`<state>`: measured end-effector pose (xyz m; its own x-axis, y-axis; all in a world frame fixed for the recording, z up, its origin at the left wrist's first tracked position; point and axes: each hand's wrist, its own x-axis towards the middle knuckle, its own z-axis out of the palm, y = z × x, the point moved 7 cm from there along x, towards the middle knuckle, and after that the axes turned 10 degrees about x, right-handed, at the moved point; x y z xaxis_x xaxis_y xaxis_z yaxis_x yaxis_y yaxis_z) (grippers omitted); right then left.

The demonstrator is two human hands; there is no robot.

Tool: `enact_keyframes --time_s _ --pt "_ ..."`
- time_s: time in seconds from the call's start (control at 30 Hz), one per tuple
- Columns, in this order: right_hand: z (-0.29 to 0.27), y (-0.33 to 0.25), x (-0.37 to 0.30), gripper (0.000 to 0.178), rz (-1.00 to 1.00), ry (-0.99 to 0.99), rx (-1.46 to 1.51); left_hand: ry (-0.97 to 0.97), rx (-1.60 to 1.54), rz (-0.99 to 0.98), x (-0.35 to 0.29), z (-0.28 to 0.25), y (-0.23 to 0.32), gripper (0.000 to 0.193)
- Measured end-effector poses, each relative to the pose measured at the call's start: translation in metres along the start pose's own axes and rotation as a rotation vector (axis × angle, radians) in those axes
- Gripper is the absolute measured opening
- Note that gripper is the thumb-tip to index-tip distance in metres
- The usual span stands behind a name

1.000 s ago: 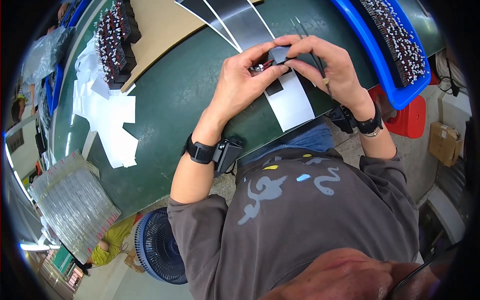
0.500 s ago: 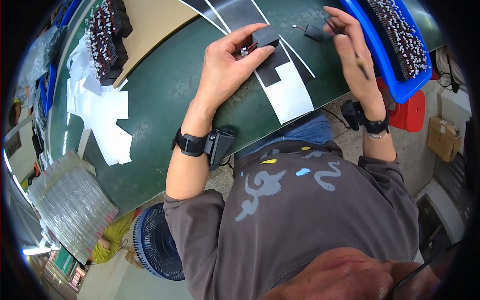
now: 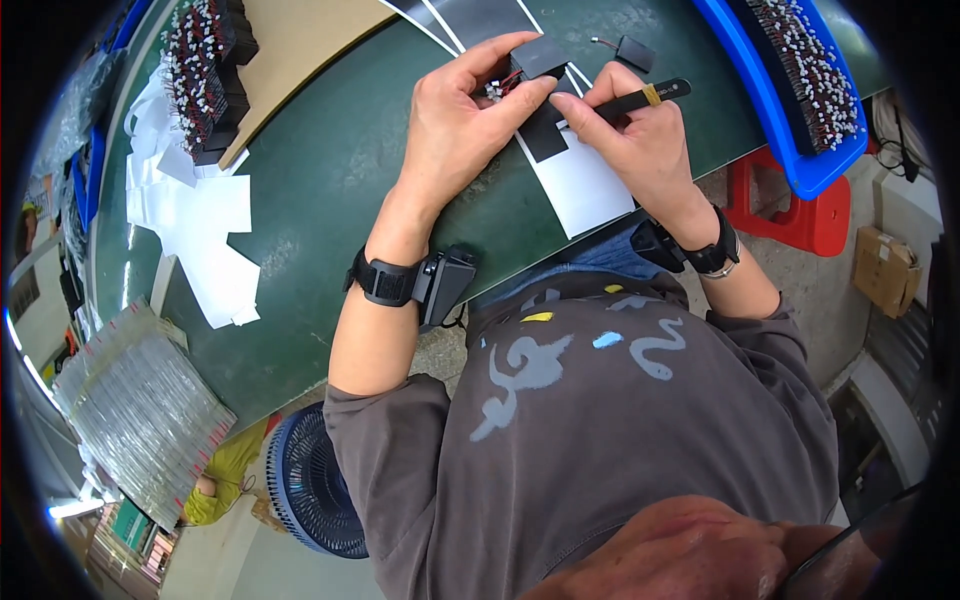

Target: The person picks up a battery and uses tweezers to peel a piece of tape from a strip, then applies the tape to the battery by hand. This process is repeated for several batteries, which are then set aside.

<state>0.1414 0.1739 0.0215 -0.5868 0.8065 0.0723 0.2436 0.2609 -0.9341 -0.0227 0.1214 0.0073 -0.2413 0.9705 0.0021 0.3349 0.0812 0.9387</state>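
My left hand (image 3: 462,120) is closed around a stack of black blocks (image 3: 538,57), with red wires and small white plugs (image 3: 494,90) showing between the fingers. My right hand (image 3: 645,135) grips black tweezers (image 3: 655,95) with a gold band, their tips low over the sheet just below the blocks. Beneath both hands lies a black adhesive sheet (image 3: 545,135) on white backing paper (image 3: 585,190). A single black block (image 3: 635,53) with a wired white plug rests on the green table beyond my right hand.
At right a blue tray (image 3: 815,175) holds many wired blocks, above a red stool (image 3: 800,225). At left, more wired blocks (image 3: 205,90) stand by a brown board (image 3: 300,45), near white paper scraps (image 3: 215,215). A fan (image 3: 315,480) stands below the table edge.
My right hand has moved left from near the blue tray to the sheet, bringing the tweezers beside the blocks. My left hand keeps its hold and has barely shifted.
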Motion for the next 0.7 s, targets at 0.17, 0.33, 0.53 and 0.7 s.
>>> enact_keyframes --time_s 0.17,0.33,0.53,0.7 --pt "-0.0024 0.0022 -0.0038 0.026 -0.078 0.002 0.221 0.042 -0.060 0.014 0.0003 -0.0019 -0.0037 0.040" --pt "-0.0020 0.0029 -0.0011 0.025 -0.056 0.033 0.121 0.005 -0.021 0.021 0.0003 -0.0014 0.0003 0.042" --pt "0.0011 0.0013 0.0011 0.024 -0.011 0.009 0.040 -0.017 0.005 0.018 0.0004 -0.0011 0.0002 0.043" --pt "-0.0016 0.0008 -0.0011 0.023 -0.148 -0.011 0.179 -0.025 -0.010 -0.011 0.0015 -0.0012 -0.0009 0.043"
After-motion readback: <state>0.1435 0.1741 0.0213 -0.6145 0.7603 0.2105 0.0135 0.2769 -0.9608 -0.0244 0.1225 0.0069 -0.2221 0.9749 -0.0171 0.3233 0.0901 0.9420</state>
